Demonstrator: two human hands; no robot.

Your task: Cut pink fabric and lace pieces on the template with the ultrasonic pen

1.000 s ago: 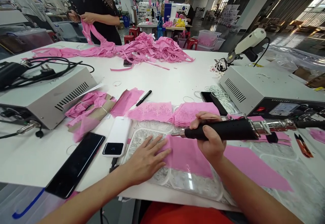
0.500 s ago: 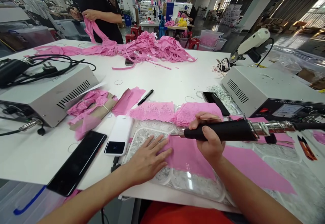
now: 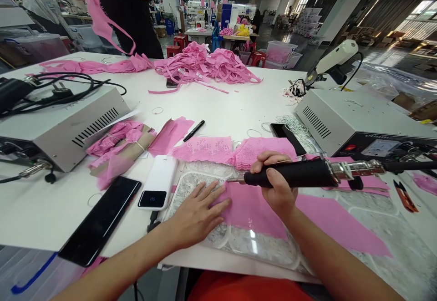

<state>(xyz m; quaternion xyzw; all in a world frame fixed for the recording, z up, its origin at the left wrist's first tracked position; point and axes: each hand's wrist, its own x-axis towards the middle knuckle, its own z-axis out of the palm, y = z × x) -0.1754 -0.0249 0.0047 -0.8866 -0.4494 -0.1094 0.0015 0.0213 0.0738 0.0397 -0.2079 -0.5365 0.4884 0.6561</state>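
Note:
My left hand [image 3: 201, 214] lies flat with fingers spread on the left edge of a pink fabric piece [image 3: 256, 210], over a clear patterned plate [image 3: 262, 248]. My right hand [image 3: 278, 185] is wrapped round a black handheld tool [image 3: 297, 173] with a metal tip. The tip points left and meets the fabric's upper left corner, close to my left fingertips. Pink lace pieces [image 3: 205, 150] lie just behind the tool. Another pink fabric piece [image 3: 341, 223] is at the right, partly behind my right forearm.
A white power bank [image 3: 159, 180] and black phone [image 3: 100, 219] lie left of my left hand. Grey boxes stand left [image 3: 64, 123] and right [image 3: 362, 119]. Orange snips [image 3: 405, 196] lie at right. Across the table are a pink fabric heap [image 3: 205, 64] and a person in black [image 3: 136, 18].
The person across the table has raised a pink strip higher. The view has shifted slightly. My hands and the tool look unchanged against the fabric.

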